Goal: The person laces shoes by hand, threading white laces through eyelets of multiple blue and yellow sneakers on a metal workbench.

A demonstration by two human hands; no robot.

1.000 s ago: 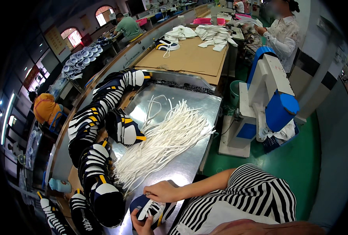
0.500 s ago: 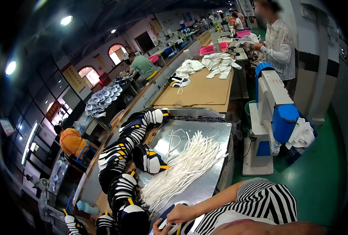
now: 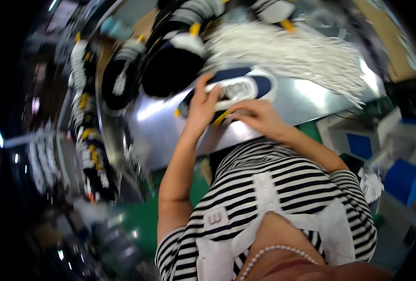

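Observation:
A navy and white shoe (image 3: 236, 88) with yellow trim lies on the shiny metal table (image 3: 306, 105) right in front of me. My left hand (image 3: 202, 107) grips its near left side, fingers over the white tongue. My right hand (image 3: 257, 116) holds the shoe's near edge from the right. A big bundle of white laces (image 3: 287, 51) lies on the table just beyond the shoe. The picture is blurred by motion.
Several more navy, white and yellow shoes (image 3: 170, 61) are piled at the table's far left, with a row of them (image 3: 88, 140) running down the left. A white and blue machine (image 3: 381, 154) stands to my right. The floor is green.
The view has swung sharply down onto the table and my body. The shoe, earlier held low at the table's near edge, now lies flat in front of me between both hands.

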